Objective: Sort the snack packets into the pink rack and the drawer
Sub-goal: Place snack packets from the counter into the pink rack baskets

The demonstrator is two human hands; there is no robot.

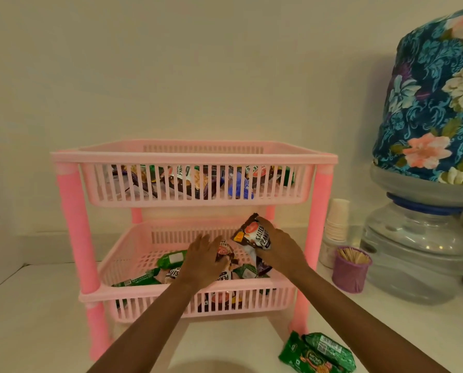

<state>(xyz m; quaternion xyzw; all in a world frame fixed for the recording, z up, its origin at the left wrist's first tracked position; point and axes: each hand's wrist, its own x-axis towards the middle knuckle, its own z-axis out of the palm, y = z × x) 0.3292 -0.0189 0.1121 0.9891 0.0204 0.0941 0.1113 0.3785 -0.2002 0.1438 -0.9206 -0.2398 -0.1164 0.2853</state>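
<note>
A two-tier pink rack [195, 157] stands on the white counter. Its upper basket holds several snack packets [187, 181]. Both my hands reach into the lower basket [133, 246]. My right hand [279, 249] grips a brown salted peanuts packet [252, 234], lifted upright above the pile. My left hand [203, 258] lies with fingers spread on another brown peanut packet [226, 255] in the basket. Green packets [171, 259] lie at the basket's left. Two green packets [318, 352] rest on the counter by the rack's front right leg. No drawer is in view.
A water dispenser jar [416, 251] under a blue floral cover [432, 103] stands at the right. A stack of paper cups [336, 222] and a purple cup of toothpicks [350, 267] sit between it and the rack. The wall is close behind.
</note>
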